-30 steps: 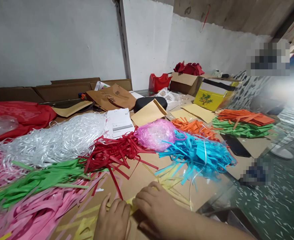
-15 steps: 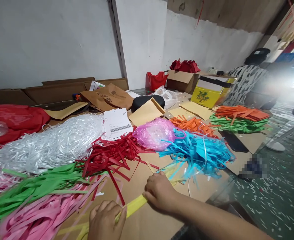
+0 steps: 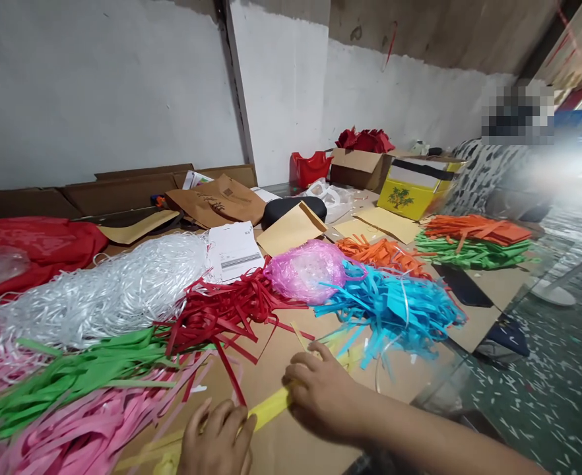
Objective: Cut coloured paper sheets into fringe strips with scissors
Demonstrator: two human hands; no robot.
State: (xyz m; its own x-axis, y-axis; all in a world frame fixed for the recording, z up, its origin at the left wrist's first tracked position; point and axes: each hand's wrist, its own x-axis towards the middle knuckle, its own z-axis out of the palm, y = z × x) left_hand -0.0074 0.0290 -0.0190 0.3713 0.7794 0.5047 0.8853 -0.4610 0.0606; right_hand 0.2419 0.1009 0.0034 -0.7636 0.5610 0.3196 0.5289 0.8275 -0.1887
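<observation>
Yellow strips (image 3: 270,408) lie across the brown cardboard (image 3: 281,445) at the front of the table, stretched between both hands. My left hand (image 3: 216,439) is at the bottom centre, its fingers bent over the strips' near end. Up and to the right, my right hand (image 3: 321,389) rests over the strips with its fingers curled round them; more yellow shows beyond its fingertips. Pink strips (image 3: 83,419) and green strips (image 3: 88,363) are heaped left of my left hand. Dark red strips (image 3: 222,307) lie beyond the hands.
Blue strips (image 3: 394,307) and a pink plastic bundle (image 3: 305,270) lie behind my right hand. White strips (image 3: 117,290) are piled at the left. Orange strips (image 3: 476,227), a yellow box (image 3: 410,191) and a person in patterned clothing (image 3: 484,171) are at the back right.
The fingers of both hands have loosened and lifted a little on the yellow strips. The view has tilted slightly, and the person at the back now shows more of the head.
</observation>
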